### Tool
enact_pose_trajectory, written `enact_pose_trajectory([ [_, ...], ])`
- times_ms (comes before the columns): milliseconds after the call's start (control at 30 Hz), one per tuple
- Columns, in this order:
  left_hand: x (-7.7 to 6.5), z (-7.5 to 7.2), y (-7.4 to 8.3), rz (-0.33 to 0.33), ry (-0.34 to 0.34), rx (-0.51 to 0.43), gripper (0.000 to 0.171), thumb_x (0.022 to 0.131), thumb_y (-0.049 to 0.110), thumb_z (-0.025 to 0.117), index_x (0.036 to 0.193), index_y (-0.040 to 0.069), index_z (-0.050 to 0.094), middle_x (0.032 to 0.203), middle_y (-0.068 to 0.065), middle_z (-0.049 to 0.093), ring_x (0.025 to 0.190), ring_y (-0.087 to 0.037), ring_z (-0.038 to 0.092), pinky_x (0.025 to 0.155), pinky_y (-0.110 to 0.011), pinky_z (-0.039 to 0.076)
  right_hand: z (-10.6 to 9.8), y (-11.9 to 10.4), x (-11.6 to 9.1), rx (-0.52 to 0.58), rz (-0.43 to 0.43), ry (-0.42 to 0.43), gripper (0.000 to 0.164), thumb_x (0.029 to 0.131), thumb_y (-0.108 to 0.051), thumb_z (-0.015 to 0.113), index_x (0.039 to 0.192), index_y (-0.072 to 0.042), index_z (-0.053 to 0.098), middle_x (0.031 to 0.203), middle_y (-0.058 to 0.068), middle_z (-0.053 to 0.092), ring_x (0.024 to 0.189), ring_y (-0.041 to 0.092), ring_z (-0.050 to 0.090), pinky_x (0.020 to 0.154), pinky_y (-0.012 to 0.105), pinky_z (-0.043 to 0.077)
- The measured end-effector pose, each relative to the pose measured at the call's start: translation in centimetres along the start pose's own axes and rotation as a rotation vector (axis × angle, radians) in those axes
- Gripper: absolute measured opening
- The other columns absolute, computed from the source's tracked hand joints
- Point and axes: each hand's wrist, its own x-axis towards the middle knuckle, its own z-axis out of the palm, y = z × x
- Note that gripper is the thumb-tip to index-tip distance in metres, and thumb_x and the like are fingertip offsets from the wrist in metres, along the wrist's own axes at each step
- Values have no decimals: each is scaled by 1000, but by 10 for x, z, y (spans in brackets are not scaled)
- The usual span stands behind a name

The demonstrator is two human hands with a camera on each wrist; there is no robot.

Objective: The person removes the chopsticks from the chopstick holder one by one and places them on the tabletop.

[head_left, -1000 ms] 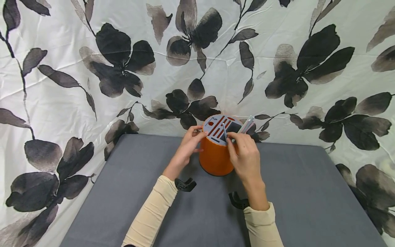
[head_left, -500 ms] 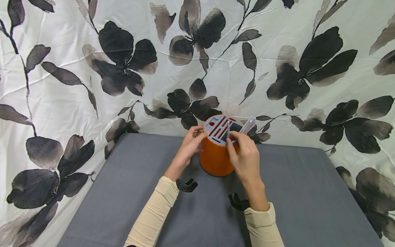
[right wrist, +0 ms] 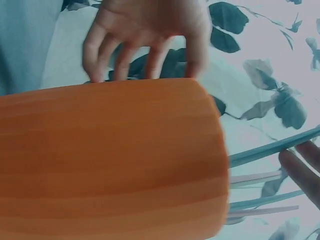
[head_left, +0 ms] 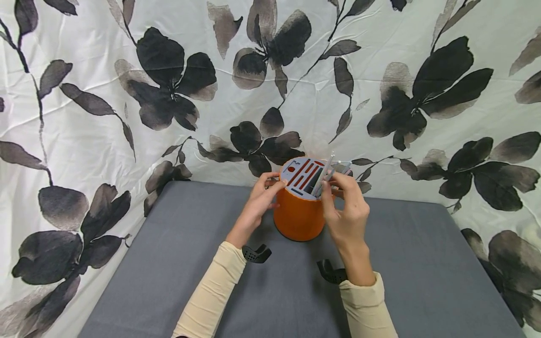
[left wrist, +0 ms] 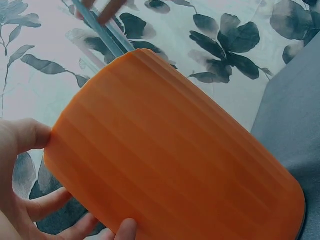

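An orange knife block [head_left: 297, 223] stands upright at the table's far edge, its light grey slotted lid [head_left: 289, 177] facing up. My left hand [head_left: 256, 205] holds it from the left, thumb at the rim and fingertips along the side. Above the lid's right part, my right hand [head_left: 348, 209] pinches a thin, pale straw-like stick [head_left: 323, 173] that leans to the right out of a wide dark opening. Several similar sticks jut from the block near it. In the right wrist view, fingertips [right wrist: 295, 167] meet a bluish stick [right wrist: 260, 151]; the sticks' lower ends are hidden inside.
The grey table [head_left: 203, 225] spreads out on both sides of the block. Right behind it hangs a white cloth [head_left: 321, 108] with dark flowers. A black wrist mount [head_left: 256, 253] sits on the left wrist and another black mount [head_left: 331, 272] on the right.
My right hand has moved right and its stick, nearly upright half a second ago, now leans right beside the others. My left hand keeps its place on the block.
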Motion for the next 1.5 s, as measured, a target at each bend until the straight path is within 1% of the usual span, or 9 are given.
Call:
enact_pose_trajectory([
  [333, 0, 1, -1, 2, 5, -9, 53, 97, 44, 72, 143, 26, 53, 141, -10, 52, 121, -25, 59, 87, -46, 58, -6, -28, 16, 126, -130, 356, 24, 94, -5, 76, 103, 15, 67, 88, 29, 69, 79, 33, 72, 81, 20, 61],
  [433, 0, 1, -2, -1, 4, -12, 53, 97, 44, 72, 143, 25, 53, 141, -10, 52, 121, -25, 59, 89, -48, 57, -9, -39, 21, 165, -116, 424, 26, 93, -3, 77, 98, 19, 64, 85, 31, 67, 81, 28, 73, 79, 20, 61],
  [567, 0, 1, -1, -2, 3, -17, 54, 97, 43, 72, 144, 25, 53, 143, -11, 50, 121, -25, 59, 91, -51, 57, -20, -55, 27, 203, -31, 459, 29, 92, 0, 76, 97, 22, 60, 86, 32, 66, 82, 16, 76, 78, 19, 61],
  [767, -1, 2, 0, -6, 11, -21, 55, 97, 43, 73, 144, 25, 53, 145, -11, 50, 124, -25, 58, 96, -56, 56, -50, -62, 28, 335, 177, 343, 26, 91, 12, 71, 110, 26, 59, 93, 21, 73, 80, 14, 77, 73, 21, 62],
  [867, 0, 2, -1, -5, 11, -9, 55, 97, 45, 73, 144, 25, 53, 144, -10, 52, 124, -26, 59, 93, -52, 58, -64, -57, 25, 431, 267, 253, 29, 89, 20, 67, 116, 25, 60, 97, 15, 75, 80, 17, 77, 71, 23, 62],
  [967, 1, 1, -1, -3, 14, -4, 55, 97, 45, 72, 144, 25, 53, 143, -9, 52, 124, -26, 59, 88, -47, 59, -75, -46, 19, 446, 339, 161, 30, 89, 22, 65, 118, 24, 61, 102, 13, 76, 79, 16, 76, 68, 22, 62],
  [1133, 2, -1, -1, -8, 20, -11, 54, 97, 44, 72, 144, 24, 53, 144, -9, 51, 124, -24, 58, 88, -47, 59, -89, -29, 6, 322, 500, 21, 30, 93, 14, 68, 123, 15, 67, 104, 7, 78, 77, 12, 76, 64, 22, 61],
  [1300, 2, -1, -1, -12, 18, -18, 55, 97, 44, 73, 144, 24, 53, 143, -10, 51, 125, -24, 58, 91, -50, 59, -99, -15, -10, 119, 687, -108, 31, 97, 1, 71, 128, 1, 71, 100, -3, 77, 74, 7, 75, 62, 23, 61],
  [1500, 2, -1, -2, -16, 11, -22, 55, 97, 44, 73, 144, 25, 53, 143, -9, 52, 124, -24, 58, 91, -49, 59, -103, 7, -42, 12, 861, -211, 31, 100, -10, 71, 131, -9, 72, 99, -10, 74, 75, 7, 72, 62, 24, 61],
])
